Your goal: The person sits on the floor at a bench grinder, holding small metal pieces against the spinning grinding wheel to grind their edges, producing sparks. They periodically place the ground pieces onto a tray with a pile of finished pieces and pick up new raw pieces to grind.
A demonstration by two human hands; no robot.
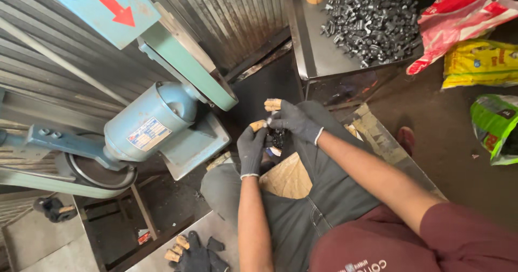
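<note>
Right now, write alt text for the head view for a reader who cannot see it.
A seated person's two dark-gloved hands, left hand and right hand, together hold a small dark metal part over the lap. A blue-motored belt grinder stands to the left, and a heap of small black metal parts lies on a steel table ahead.

Both bare forearms reach forward over the lap, the gloved left hand (pixel 252 149) and gloved right hand (pixel 294 120) meeting close together, fingers curled inward.
</note>
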